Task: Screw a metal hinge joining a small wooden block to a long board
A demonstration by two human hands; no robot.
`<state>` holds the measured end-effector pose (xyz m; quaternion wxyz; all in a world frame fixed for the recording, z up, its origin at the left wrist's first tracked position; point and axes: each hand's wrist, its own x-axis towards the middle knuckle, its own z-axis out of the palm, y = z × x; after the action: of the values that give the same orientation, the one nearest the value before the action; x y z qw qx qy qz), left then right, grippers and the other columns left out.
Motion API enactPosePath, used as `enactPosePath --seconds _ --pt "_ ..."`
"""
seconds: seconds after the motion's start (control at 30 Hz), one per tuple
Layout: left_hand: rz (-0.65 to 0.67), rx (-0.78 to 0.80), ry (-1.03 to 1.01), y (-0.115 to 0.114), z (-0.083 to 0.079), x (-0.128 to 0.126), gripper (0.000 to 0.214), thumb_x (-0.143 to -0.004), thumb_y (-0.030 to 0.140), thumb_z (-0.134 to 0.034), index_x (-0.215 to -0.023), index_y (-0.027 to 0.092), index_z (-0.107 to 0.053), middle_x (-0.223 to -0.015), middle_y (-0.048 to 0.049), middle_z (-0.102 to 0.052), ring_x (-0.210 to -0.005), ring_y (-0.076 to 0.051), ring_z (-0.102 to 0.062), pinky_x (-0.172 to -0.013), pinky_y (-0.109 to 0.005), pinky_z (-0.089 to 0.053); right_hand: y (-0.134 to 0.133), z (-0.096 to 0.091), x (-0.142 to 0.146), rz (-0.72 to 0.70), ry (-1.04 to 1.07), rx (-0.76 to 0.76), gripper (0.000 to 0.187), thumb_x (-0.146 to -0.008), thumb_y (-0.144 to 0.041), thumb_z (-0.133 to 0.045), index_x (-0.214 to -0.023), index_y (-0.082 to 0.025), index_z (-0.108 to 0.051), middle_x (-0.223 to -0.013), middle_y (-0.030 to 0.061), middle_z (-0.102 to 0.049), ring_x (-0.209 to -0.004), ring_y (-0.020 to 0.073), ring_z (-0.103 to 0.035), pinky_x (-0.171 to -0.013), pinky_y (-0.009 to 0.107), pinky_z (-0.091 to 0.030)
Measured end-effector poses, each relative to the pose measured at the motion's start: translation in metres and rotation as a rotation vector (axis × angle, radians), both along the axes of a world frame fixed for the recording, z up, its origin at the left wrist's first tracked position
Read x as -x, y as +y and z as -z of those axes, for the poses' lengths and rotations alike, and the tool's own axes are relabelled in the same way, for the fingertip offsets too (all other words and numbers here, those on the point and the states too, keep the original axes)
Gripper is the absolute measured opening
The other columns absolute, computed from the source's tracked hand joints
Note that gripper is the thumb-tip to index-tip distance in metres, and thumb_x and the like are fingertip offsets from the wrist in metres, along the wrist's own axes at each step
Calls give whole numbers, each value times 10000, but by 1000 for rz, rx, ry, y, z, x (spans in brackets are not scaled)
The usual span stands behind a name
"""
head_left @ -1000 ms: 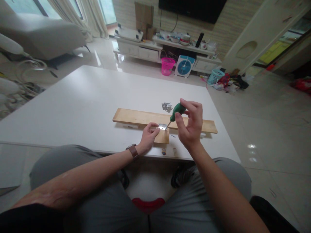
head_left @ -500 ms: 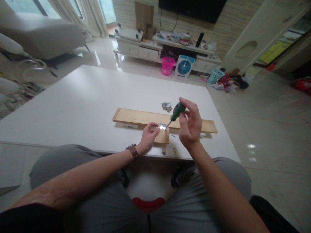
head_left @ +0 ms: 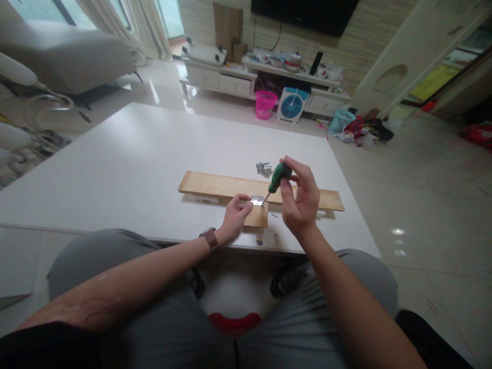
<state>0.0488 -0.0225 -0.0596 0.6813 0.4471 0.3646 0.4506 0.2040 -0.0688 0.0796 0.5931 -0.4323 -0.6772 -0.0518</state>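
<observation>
A metal hinge [head_left: 257, 200] lies where a small wooden board [head_left: 257, 217] meets a long wooden plank [head_left: 215, 183]. My left hand [head_left: 235, 214] pinches the hinge's left end against the small board, fingers closed. In my right hand [head_left: 302, 197] is a green-handled screwdriver [head_left: 280, 177], tilted, its tip at the right end of the hinge. Whether a screw sits under the tip is too small to tell. A loose screw [head_left: 273, 215] lies on the table just right of the small board.
Beyond the plank, several loose hinges and screws [head_left: 264, 169] lie in a pile on the white table [head_left: 126, 169]. Near the front edge are a small cartoon figure [head_left: 259, 240] and a small pale item [head_left: 276, 239]. The plank seems raised slightly off the tabletop.
My right hand's fingers have shifted slightly around the screwdriver handle, which has moved a little left and down. The left hand, hinge and boards look unmoved.
</observation>
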Motion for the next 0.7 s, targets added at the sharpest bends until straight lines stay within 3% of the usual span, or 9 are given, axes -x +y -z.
enactPosePath --seconds 0.17,0.4,0.6,0.7 --pt "-13 -7 -8 0 -1 -1 456 -790 488 -902 -1039 220 -632 -718 23 -709 -632 -166 -664 -604 -254 -473 -1 -4 1 101 -43 -54 388 -1024 -259 -722 -1397 -352 -674 -1186 38 -653 -1087 213 -690 -861 418 -657" --pt "12 7 -11 0 1 0 469 -797 500 -897 -1059 224 -623 -695 21 -719 -587 -158 -643 -575 -248 -458 0 1 -1 1 -15 17 497 -1086 -183 -482 -1535 -370 -582 -1411 75 -700 -1275 255 -698 -956 475 -663" --pt "12 5 -11 0 1 0 475 -802 498 -900 -1071 221 -624 -717 17 -727 -622 -174 -676 -594 -256 -481 -2 -5 0 75 -58 -44 464 -1020 -201 -680 -1447 -378 -633 -1177 35 -642 -1069 213 -670 -816 396 -648" --pt "0 -8 0 1 1 0 465 -811 496 -895 -1075 217 -634 -742 12 -723 -646 -175 -681 -607 -260 -489 -4 -7 1 93 -50 -46 442 -1015 -217 -710 -1422 -376 -644 -1196 37 -628 -1100 212 -655 -831 381 -642"
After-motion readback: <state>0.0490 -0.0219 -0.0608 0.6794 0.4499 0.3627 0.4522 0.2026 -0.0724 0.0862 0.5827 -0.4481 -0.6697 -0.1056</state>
